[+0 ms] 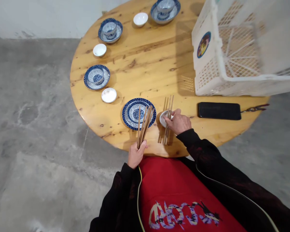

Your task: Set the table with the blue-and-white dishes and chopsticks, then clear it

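Observation:
My left hand [137, 153] is closed round the lower ends of a bundle of brown chopsticks [145, 124], which fan out over a blue-and-white plate [127, 120] at the table's near edge. A bowl [138, 113] seems to sit on that plate. To the right, my right hand [180, 122] pinches a pair of chopsticks [166, 137] with thumb and fingers. The pair lies across a small white dish [162, 120], partly hidden by the sticks and my fingers.
A white plastic crate [207, 74] stands at the right of the round wooden table [145, 71]. A black phone [219, 111] lies before it, keys [255, 108] attached. Along the left and far rim are blue-and-white plates with bowls [96, 77] and small white dishes [109, 95].

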The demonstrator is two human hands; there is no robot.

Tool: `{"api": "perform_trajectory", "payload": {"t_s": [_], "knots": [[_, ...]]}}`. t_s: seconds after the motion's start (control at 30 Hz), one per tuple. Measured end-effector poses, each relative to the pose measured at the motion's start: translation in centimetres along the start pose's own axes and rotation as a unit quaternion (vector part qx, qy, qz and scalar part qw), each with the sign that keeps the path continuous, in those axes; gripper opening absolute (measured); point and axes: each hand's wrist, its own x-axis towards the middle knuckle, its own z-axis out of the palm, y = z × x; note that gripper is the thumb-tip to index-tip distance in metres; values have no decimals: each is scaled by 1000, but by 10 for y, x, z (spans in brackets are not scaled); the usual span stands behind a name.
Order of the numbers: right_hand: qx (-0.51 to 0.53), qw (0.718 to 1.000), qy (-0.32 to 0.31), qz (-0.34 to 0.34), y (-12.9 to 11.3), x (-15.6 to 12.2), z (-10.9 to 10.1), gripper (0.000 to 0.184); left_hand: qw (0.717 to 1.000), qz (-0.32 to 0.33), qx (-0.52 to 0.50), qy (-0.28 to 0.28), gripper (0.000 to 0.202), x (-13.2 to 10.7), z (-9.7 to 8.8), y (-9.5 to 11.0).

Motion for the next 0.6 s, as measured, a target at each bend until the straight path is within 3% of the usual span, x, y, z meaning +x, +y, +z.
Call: {"api": "perform_trajectory", "payload": {"t_s": [0.17,0.3,0.6], "knots": [[53,997,60,5,14,-16,-7,40,999,5,7,-31,52,2,-3,6],[62,996,71,4,19,-26,-14,35,999,1,0,-50,56,5,1,7],[-2,1000,-9,20,-23,6,-9,59,1000,-15,-12,0,57,-6,12,4]]}}
